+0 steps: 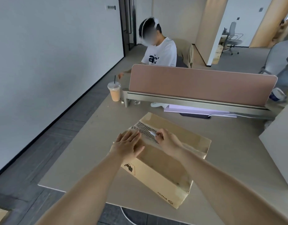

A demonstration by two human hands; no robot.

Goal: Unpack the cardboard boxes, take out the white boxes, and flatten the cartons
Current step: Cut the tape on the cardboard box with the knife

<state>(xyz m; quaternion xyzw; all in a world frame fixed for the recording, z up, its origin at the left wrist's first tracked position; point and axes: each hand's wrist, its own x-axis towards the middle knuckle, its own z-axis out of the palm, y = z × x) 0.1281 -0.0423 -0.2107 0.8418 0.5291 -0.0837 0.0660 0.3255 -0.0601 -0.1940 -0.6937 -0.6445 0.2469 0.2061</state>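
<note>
a closed cardboard box [149, 181] is lying slantwise on the near part of the tabletop [84, 159], one corner reaching out close to the front edge, with black print showing on its near side wall. a label [144, 128] carrying rows of dark bars is sitting on the far end of the box top. the left hand [127, 145] is pressing flat on the top of the box at its left edge, fingers straight and together, its grip taking hold of nothing. the right hand [167, 140] is resting on the box top just beside the left, fingers curled in, and its grip is pinching a small shiny strip [152, 133] at the near edge of the label; whether this is a tape end or a tool cannot be told. no flap is standing open and nothing of the contents is showing. at the far edge of the tabletop a brown partition screen [201, 83] is standing upright on a metal rail, and a plastic cup [114, 93] holding an orange drink, with a dark straw, is standing just left of the rail end. a small clear glass [137, 102] is sitting near the foot of the rail, and a flat lilac item [196, 109] is lying under it. beyond the screen a seated person [161, 52] in a white t-shirt is leaning over the opposite side.
</note>
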